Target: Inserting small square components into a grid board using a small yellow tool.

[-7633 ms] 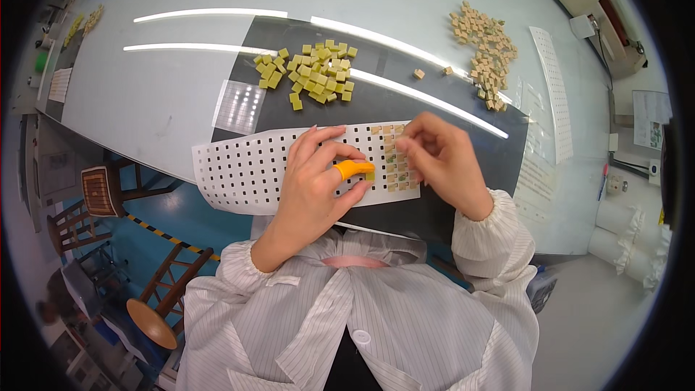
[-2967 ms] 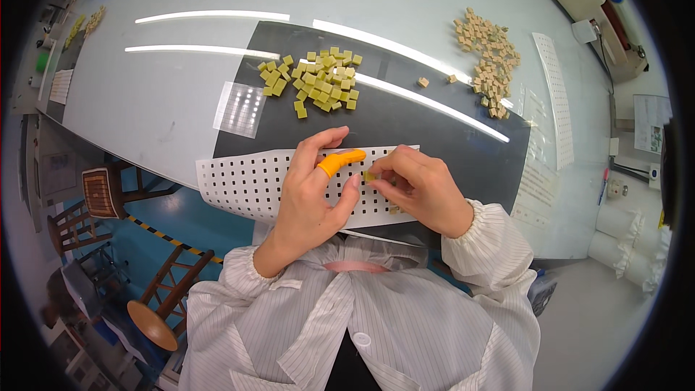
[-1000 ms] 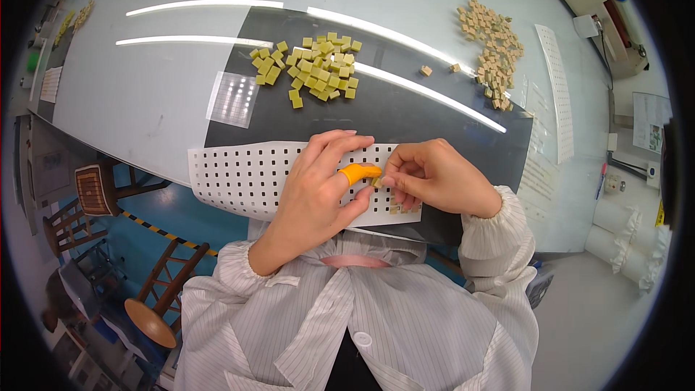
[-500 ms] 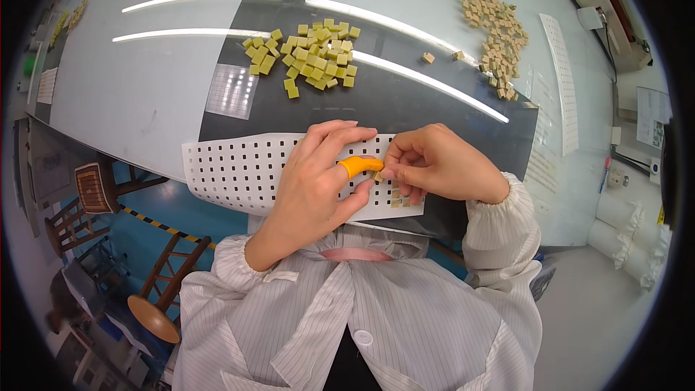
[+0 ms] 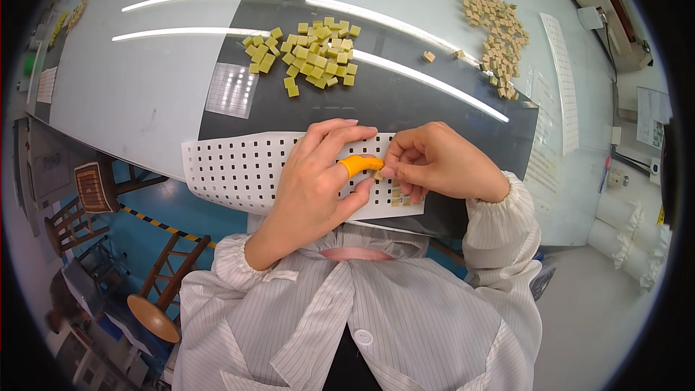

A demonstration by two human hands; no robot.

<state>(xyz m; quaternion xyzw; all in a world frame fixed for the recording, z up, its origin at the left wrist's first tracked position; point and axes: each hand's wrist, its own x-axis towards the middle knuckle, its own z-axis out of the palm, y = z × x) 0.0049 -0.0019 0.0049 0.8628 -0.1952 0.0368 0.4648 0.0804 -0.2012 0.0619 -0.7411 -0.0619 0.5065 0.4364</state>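
- Fingers (image 5: 402,173) of the right hand (image 5: 450,166) are pinched on a small tan block (image 5: 378,176), with the thumb and forefinger meeting at its right edge and the rest curled beneath the palm.
- Left hand (image 5: 310,182) lies spread over the perforated sheet, gripping nothing; its finger with an orange cover (image 5: 359,165) reaches to the block.
- White perforated sheet (image 5: 239,153) runs crosswise under both hands, its rows of dark square holes bare toward the left; the block is over its right part.
- Tan pieces (image 5: 405,200) sit at the sheet's right end, partly hidden by the right hand.
- Black mat (image 5: 347,117) lies on the grey surface (image 5: 170,101) beneath the sheet.
- Clear gridded piece (image 5: 232,91) rests by the mat's left edge.
- Yellow-green cubes (image 5: 318,54) are heaped beyond the left hand.
- Smaller tan cubes (image 5: 499,32) spread at the far right, two lying apart from them.
- Second perforated strip (image 5: 560,83) stretches right of those cubes.
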